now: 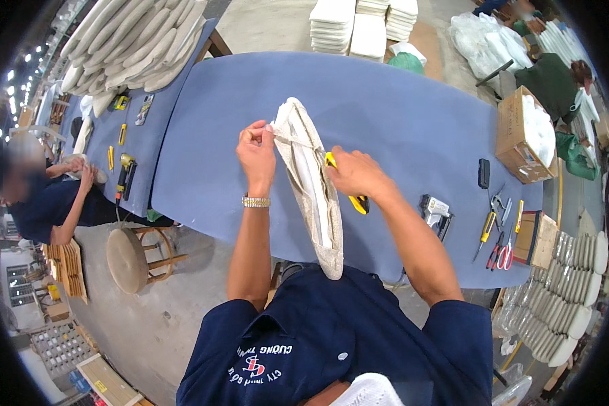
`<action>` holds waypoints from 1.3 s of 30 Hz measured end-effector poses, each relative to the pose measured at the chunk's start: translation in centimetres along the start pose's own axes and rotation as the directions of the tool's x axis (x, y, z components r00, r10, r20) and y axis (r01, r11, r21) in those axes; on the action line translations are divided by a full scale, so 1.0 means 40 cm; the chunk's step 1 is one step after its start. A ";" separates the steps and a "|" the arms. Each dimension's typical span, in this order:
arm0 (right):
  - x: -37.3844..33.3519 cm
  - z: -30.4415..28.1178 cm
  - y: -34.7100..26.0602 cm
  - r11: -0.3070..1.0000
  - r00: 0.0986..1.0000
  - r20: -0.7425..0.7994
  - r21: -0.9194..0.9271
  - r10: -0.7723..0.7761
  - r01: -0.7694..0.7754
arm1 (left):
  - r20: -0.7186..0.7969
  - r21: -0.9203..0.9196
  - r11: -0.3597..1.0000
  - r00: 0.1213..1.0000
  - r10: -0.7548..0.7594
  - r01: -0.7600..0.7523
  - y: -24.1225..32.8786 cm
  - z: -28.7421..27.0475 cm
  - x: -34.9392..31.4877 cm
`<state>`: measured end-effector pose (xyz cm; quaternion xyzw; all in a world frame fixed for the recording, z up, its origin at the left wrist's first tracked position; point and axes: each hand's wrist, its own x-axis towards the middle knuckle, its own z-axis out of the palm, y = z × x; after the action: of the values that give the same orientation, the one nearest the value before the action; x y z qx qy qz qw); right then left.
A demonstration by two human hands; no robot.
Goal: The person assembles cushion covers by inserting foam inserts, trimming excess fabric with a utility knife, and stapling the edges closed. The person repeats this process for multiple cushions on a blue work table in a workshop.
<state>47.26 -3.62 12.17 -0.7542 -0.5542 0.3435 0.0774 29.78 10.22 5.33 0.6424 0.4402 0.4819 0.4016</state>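
Observation:
A long beige fabric cushion cover stands on edge between my hands, its lower end against my dark blue shirt and its top over the blue table. My left hand pinches a thin strip or thread at the cover's upper edge. My right hand presses against the cover's right side and grips a yellow and black utility knife. White padding shows inside the cover's opening.
To the right lie a staple gun, a yellow knife, red scissors, a black block and a cardboard box. Stacked white cushions cover the far left. A person sits left near a wooden stool.

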 end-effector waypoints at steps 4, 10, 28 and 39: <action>-0.003 0.009 0.060 0.969 0.995 -0.097 0.245 0.018 0.006 | -0.125 -0.120 0.985 0.983 -0.137 0.122 0.029 0.003 -0.025; 0.009 0.043 0.113 0.934 0.989 -0.139 0.358 0.048 0.005 | 0.262 0.580 0.806 0.964 -0.042 -0.122 0.110 0.048 -0.072; 0.044 0.049 0.069 0.923 0.995 -0.084 0.377 -0.046 0.074 | 0.140 -0.201 0.943 0.960 -0.241 0.266 -0.020 0.131 -0.055; 0.058 0.015 0.026 0.964 0.997 0.076 0.267 -0.012 -0.008 | 0.454 -0.227 0.763 0.759 -0.467 0.605 -0.018 0.121 0.005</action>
<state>48.06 -2.11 10.21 -0.7226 -0.5062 0.4438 0.1572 34.39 10.16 3.69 0.4797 0.4282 0.2857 0.7106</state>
